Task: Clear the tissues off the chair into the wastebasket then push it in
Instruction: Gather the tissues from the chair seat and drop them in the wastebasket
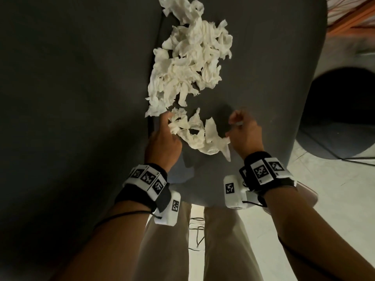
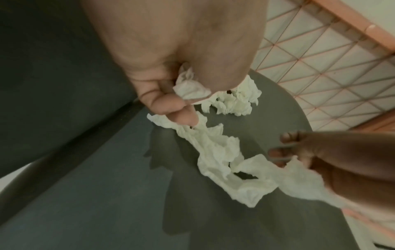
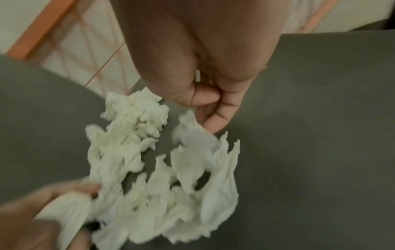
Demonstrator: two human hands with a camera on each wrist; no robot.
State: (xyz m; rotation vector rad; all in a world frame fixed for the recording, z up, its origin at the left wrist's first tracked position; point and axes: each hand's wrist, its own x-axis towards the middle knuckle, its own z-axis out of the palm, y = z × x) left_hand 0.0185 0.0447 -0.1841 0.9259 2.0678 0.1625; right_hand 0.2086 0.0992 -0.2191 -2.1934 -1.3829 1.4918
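We saw a big pile of white tissues (image 1: 188, 57) lying on the grey seat of the chair (image 1: 253, 63), close to the dark gap beside the seat. Nearer to us, a smaller bunch of tissues (image 1: 197, 132) was stretched between the two hands, just above the seat. The left hand (image 1: 163, 142) had its fingers (image 2: 183, 113) curled round one end of that bunch, with some crumpled tissue tucked into the palm. The right hand (image 1: 244, 132) had its fingers (image 3: 215, 118) curled too, and the other end of the bunch met it at the palm side; in the left wrist view the tissue looked pinched there, but the picture was blurry. On the floor to the right of the chair stood a dark round wastebasket (image 1: 341, 114), well apart from the tissues. Both wrists wore black bands (image 1: 146, 183) with black and white square tags. Behind the chair we saw a pale panel with orange lines (image 2: 333, 55).
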